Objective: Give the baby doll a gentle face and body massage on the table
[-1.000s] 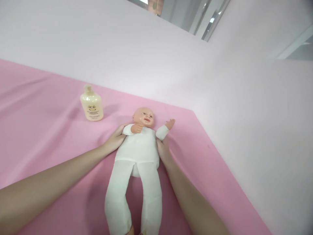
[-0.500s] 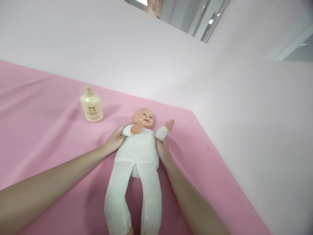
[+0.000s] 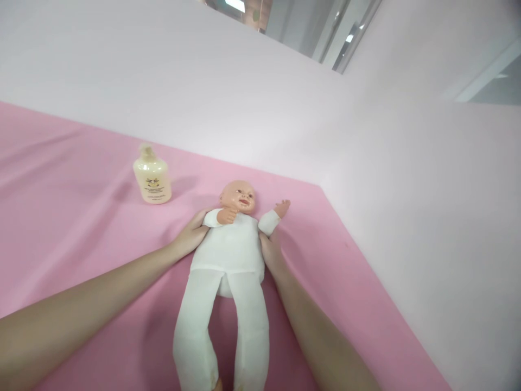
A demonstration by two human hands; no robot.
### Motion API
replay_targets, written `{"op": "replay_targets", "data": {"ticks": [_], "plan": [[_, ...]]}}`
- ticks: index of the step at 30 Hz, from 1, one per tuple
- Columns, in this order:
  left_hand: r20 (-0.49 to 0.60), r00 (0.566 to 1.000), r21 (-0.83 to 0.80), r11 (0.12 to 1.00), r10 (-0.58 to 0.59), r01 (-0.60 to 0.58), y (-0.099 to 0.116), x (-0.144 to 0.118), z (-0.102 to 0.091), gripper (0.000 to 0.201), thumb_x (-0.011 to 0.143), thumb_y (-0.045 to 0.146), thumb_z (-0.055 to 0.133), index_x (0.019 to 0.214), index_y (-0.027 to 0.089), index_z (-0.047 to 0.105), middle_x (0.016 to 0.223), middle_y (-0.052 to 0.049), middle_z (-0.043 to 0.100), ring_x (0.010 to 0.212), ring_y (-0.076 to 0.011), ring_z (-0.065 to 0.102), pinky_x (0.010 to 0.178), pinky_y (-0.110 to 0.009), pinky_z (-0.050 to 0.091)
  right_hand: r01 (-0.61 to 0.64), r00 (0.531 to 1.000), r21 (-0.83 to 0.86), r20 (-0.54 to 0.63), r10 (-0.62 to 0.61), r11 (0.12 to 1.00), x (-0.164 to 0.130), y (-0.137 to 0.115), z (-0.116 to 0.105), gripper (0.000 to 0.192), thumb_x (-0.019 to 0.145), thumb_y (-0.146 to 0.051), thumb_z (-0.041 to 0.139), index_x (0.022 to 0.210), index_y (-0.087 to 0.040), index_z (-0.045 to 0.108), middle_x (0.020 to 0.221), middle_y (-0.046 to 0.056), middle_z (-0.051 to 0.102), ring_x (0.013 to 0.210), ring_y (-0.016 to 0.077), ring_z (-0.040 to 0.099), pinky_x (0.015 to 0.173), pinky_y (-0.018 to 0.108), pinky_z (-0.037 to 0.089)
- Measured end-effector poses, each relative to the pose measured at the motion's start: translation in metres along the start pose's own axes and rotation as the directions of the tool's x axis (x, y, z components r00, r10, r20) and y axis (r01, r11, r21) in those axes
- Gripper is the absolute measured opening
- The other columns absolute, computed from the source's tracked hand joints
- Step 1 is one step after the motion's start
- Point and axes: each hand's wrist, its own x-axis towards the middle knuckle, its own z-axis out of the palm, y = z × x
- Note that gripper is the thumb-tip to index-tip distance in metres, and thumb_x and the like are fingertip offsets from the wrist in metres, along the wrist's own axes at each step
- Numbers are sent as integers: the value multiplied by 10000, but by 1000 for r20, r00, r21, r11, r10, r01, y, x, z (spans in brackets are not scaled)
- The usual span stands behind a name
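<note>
A baby doll in a white bodysuit lies on its back on a pink sheet, head toward the wall, legs toward me. My left hand is tucked under the doll's side at its shoulder, fingers hidden beneath it. On the other side, my right hand presses against the torso just below the doll's raised arm. Both hands grip the doll's upper body between them.
A cream pump bottle stands upright on the sheet, to the left of the doll's head. A white wall runs behind and along the right edge of the pink surface.
</note>
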Motion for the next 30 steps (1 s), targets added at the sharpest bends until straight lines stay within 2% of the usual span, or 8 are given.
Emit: {"op": "replay_targets", "data": {"ticks": [3, 11, 19, 24, 30], "plan": [[1, 1000, -12, 1000, -3, 3, 6, -2, 0, 548, 822, 287, 556, 1364, 209, 570, 1429, -79, 620, 1350, -308, 559, 1146, -459, 453, -117, 993, 74, 14, 116, 990, 1, 3, 1, 415, 906, -391, 568, 1297, -265, 627, 1346, 80, 677, 1294, 291, 607, 1145, 560, 465], [-10, 1000, -1, 1000, -7, 7, 7, -2, 1, 540, 811, 292, 561, 1344, 211, 585, 1430, -76, 625, 1367, -322, 548, 1144, -469, 461, -74, 997, 84, 4, 74, 994, 1, 3, 0, 414, 899, -383, 575, 1297, -279, 624, 1345, 71, 680, 1293, 291, 608, 1157, 565, 455], [-5, 1000, -9, 1000, -9, 9, 8, -2, 1, 539, 815, 275, 551, 1348, 206, 579, 1417, -78, 630, 1354, -317, 558, 1138, -471, 468, -110, 994, 69, 12, 109, 992, 1, 5, 0, 405, 911, -380, 545, 1287, -268, 643, 1337, 69, 689, 1283, 297, 615, 1147, 553, 469], [-13, 1000, 4, 1000, -4, 4, 6, -2, 1, 533, 812, 279, 548, 1341, 225, 581, 1426, -65, 626, 1372, -308, 547, 1150, -452, 461, -79, 997, 83, 13, 78, 993, 1, 6, 0, 358, 907, -374, 563, 1240, -286, 660, 1296, 58, 707, 1248, 294, 630, 1128, 569, 487], [-10, 1000, 10, 1000, -7, 7, 5, -1, 0, 531, 828, 292, 551, 1354, 228, 575, 1439, -74, 615, 1375, -315, 540, 1162, -475, 446, -82, 996, 74, -14, 83, 994, 1, 3, 0, 379, 896, -360, 568, 1256, -267, 644, 1325, 74, 684, 1288, 296, 606, 1163, 570, 450]]}}
